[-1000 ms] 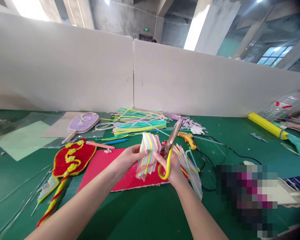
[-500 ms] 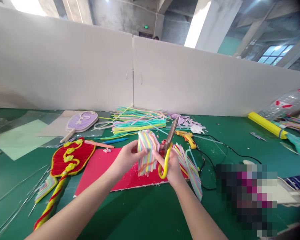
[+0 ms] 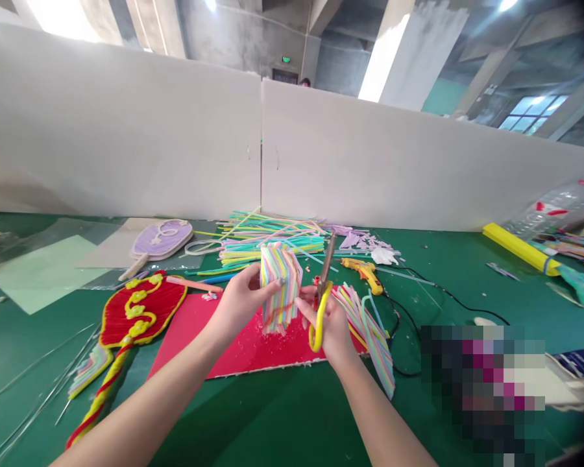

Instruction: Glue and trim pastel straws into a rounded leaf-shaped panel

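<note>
My left hand (image 3: 248,295) pinches a bent strip panel (image 3: 278,279) made of pastel pipe cleaners laid side by side, thumb across its front. In my right hand (image 3: 333,324) is a pair of scissors (image 3: 325,272) with yellow handles, blades pointing up and away. The right fingertips reach close to the panel's right edge; whether they touch it I cannot tell. Beneath both hands lies a red board (image 3: 243,350) with small scraps on it. More joined pastel pipe cleaners (image 3: 370,337) rest at the board's right end.
Loose pipe cleaners (image 3: 272,240) are heaped by the white partition (image 3: 175,143). A yellow glue gun (image 3: 365,272) with a black cord lies to the right. Leftward are a red fan (image 3: 141,308) and a purple fan (image 3: 160,240). A plastic bottle (image 3: 549,211) stands far right.
My left hand and the panel have shifted slightly left and up, and the panel is turned a little. The scissors stay in my right hand, slightly farther from the panel.
</note>
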Action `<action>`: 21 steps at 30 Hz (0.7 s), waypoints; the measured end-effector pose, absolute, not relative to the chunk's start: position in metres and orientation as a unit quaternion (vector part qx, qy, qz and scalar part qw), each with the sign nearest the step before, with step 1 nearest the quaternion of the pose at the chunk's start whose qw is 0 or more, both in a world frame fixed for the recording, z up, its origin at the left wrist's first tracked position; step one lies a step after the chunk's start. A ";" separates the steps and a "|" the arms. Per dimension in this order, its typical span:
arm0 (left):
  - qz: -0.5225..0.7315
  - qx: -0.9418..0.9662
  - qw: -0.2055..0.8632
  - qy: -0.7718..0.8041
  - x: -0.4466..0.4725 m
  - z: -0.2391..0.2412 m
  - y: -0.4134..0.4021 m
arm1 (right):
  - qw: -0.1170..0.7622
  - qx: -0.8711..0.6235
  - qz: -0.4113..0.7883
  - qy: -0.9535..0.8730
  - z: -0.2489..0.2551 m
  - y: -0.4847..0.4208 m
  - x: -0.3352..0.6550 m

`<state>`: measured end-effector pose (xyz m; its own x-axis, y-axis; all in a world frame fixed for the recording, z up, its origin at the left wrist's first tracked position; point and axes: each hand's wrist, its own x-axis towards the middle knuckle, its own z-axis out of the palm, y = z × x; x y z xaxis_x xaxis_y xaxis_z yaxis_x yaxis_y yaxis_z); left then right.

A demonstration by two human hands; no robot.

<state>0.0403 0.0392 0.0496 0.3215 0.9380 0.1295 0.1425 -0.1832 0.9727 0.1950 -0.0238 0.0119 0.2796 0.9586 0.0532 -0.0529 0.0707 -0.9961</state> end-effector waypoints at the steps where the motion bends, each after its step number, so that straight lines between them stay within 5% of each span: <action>1: 0.407 0.658 0.493 0.399 0.042 0.049 0.039 | 0.596 -0.535 0.420 -0.427 0.011 -0.024 0.195; 10: 0.362 0.731 0.499 0.294 0.052 0.049 0.053 | 0.592 -0.544 0.378 -0.459 0.018 -0.030 0.199; 16: 0.369 0.816 0.335 0.294 0.046 0.070 0.070 | 0.582 -0.564 0.374 -0.451 0.016 -0.032 0.207; 21: 0.278 0.869 0.357 0.200 0.035 0.084 0.087 | 0.552 -0.566 0.346 -0.506 0.021 -0.034 0.213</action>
<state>0.0346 0.0872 0.0838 0.7657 0.5459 0.3402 0.1487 -0.6648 0.7321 0.2128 -0.0342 0.0207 0.2486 0.9541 0.1668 0.1908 0.1206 -0.9742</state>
